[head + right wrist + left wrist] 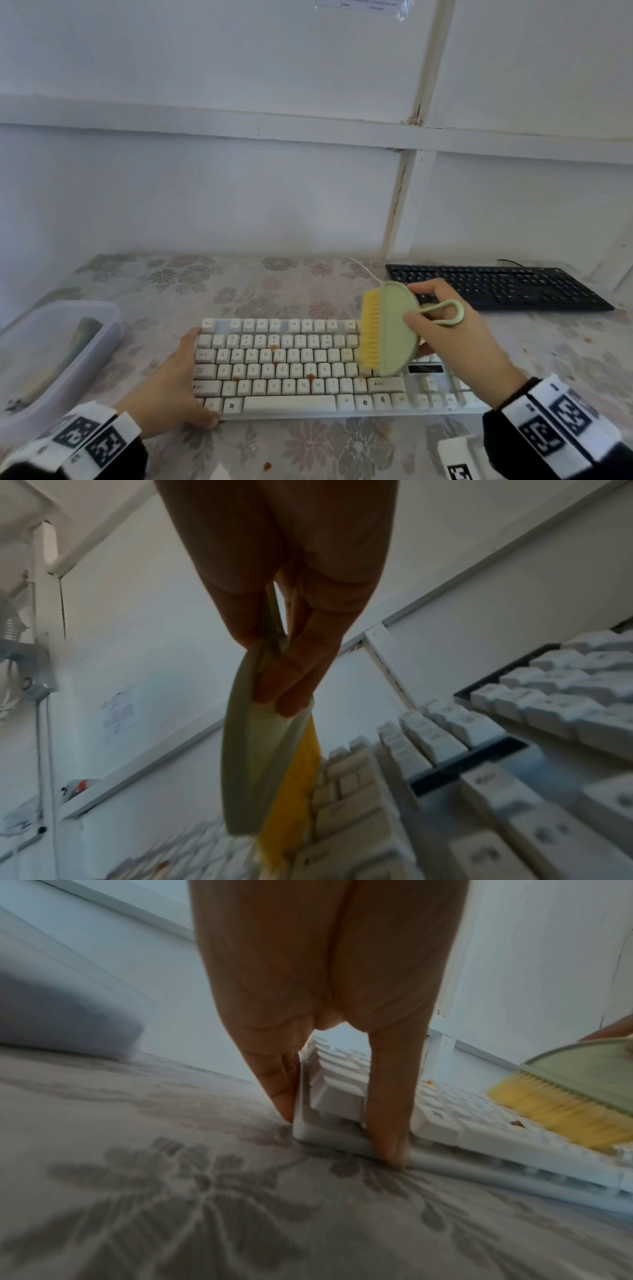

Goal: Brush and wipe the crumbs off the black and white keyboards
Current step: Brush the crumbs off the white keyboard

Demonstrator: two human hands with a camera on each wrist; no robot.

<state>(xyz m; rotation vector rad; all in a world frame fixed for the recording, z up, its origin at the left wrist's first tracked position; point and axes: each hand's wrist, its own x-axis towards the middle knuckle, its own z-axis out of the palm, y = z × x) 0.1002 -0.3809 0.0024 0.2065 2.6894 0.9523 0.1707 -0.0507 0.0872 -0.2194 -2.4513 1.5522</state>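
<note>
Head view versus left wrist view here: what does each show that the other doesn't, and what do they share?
Head only: the black keyboard behind, the loop handle in the right hand, the whole key layout. Left wrist only: close up, one fingertip against the end of the white keyboard, another over its front edge. Both: the left hand, the brush with yellow bristles at the keys, the floral tablecloth.

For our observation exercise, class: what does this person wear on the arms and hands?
The left hand and the right hand are bare, with no gloves or rings showing. Each wrist carries a broad white band printed with black square code markers: the left wristband and the right wristband. Behind them, black sleeves cover the arms.
</note>
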